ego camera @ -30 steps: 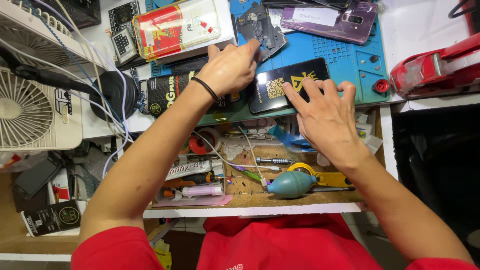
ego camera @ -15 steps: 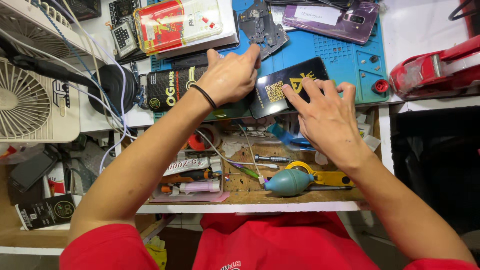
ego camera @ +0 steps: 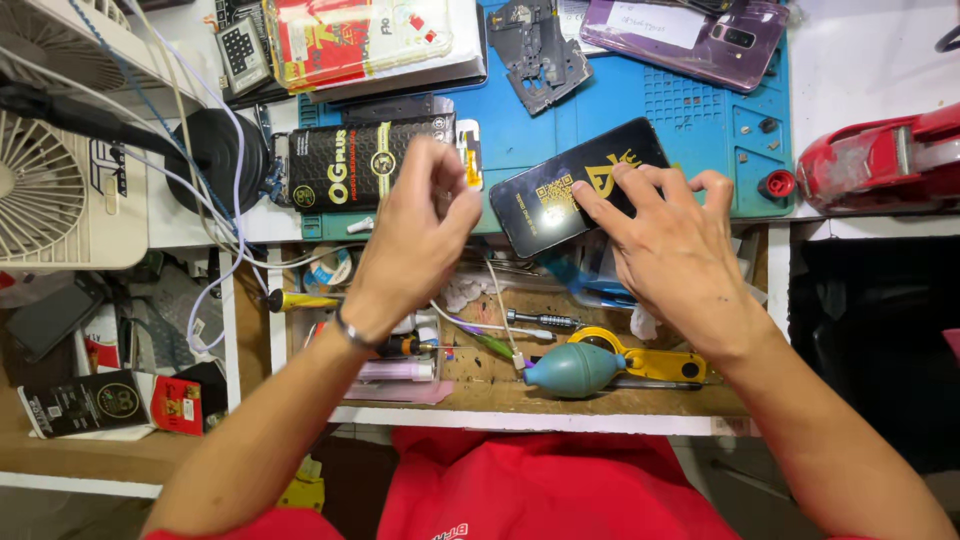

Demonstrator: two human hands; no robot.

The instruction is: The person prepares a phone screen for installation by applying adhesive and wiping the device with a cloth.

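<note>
Fingers of the right hand [ego camera: 672,255] are spread apart and pressed flat on the lower right corner of a black phone [ego camera: 575,190] with gold markings, which lies tilted at the front edge of the blue work mat [ego camera: 700,120], just right of the frame's centre. Fingertips of the left hand [ego camera: 420,240] are drawn together in a pinch above the mat's front edge, left of centre; whether anything thin is caught between them cannot be told. A dark band circles the left wrist.

Going by size: a white fan [ego camera: 45,190] fills the left edge of the frame, with cables trailing from it across the bench. The blue work mat takes up the upper middle. A red tape dispenser [ego camera: 885,160] sits at the right edge, well apart from both hands. A red and clear packet [ego camera: 360,40] lies at the top, left of centre, and a purple phone [ego camera: 690,30] lies face down at the top right of the mat. A black packet [ego camera: 355,165] lies just beside the left hand's fingertips. Below the hands, in the wooden tray [ego camera: 700,400], a teal air blower [ego camera: 572,370] rests touching a yellow-handled tool [ego camera: 640,360]. A small screwdriver [ego camera: 545,320] lies between the wrists.
</note>
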